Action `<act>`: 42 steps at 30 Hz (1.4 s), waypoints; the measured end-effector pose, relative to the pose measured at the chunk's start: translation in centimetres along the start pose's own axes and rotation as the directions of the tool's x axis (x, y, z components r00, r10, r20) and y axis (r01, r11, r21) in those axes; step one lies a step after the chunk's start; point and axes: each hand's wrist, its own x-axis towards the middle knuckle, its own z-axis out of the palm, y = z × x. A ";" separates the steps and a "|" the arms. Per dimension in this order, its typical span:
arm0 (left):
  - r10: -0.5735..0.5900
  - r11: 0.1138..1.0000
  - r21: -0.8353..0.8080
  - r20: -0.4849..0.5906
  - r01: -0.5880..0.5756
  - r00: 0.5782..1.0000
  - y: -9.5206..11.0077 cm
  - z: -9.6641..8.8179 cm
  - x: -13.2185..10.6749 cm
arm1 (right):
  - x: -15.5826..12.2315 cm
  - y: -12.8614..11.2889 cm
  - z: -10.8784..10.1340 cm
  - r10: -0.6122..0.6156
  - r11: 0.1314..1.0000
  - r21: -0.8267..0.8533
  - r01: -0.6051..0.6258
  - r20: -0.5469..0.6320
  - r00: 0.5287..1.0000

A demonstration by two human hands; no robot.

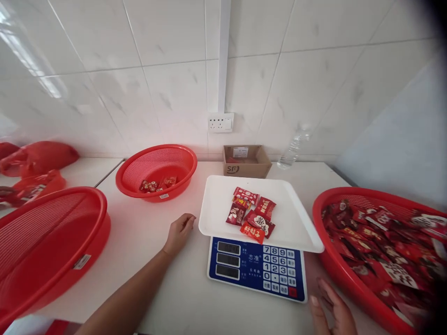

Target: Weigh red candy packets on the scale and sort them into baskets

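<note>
A digital scale [256, 270] with a blue keypad stands on the table, carrying a white tray [216, 195]. Several small red candy packets [260, 221] lie bunched on the tray. Left of the scale, my left hand [179, 232] rests on the table with its fingers curled in; nothing shows in it. My right hand [331, 307] is low at the right, between the scale and a large red basket [319, 204]. Its thumb and fingers are apart and hold nothing. Many red candy packets [377, 242] fill that basket.
Behind the tray are an SF cardboard box [247, 167] and a tilted clear plastic bottle [293, 149]. A red basket [157, 151] with a few packets sits back left. Another red basket [101, 209] stands nearer. Far left, another person's hand [6, 193] touches red bags [45, 158].
</note>
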 end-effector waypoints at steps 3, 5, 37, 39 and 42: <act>0.021 0.999 -0.031 0.034 -0.020 0.999 -0.4 -0.1 0.1 | -0.2 -0.8 0.8 -0.057 0.998 -0.008 0.056 -0.160 0.985; 0.037 0.998 -0.059 0.069 -0.033 0.997 -0.6 -0.2 0.0 | -0.1 -1.3 1.3 -0.084 0.996 -0.007 0.084 -0.236 0.968; 0.251 0.959 -0.079 -0.216 -0.273 0.944 1.2 -1.9 -2.0 | 0.0 -1.3 1.6 -0.083 0.996 0.012 0.087 -0.189 0.979; 0.337 0.936 -0.042 -0.176 -0.349 0.925 3.1 -1.8 -2.2 | -0.1 -1.1 1.5 -0.092 0.995 0.031 0.098 -0.162 0.982; 0.438 0.899 -0.017 -0.015 -0.439 0.899 6.8 -1.1 -1.4 | -0.2 -0.9 1.4 -0.088 0.994 0.055 0.096 -0.138 0.987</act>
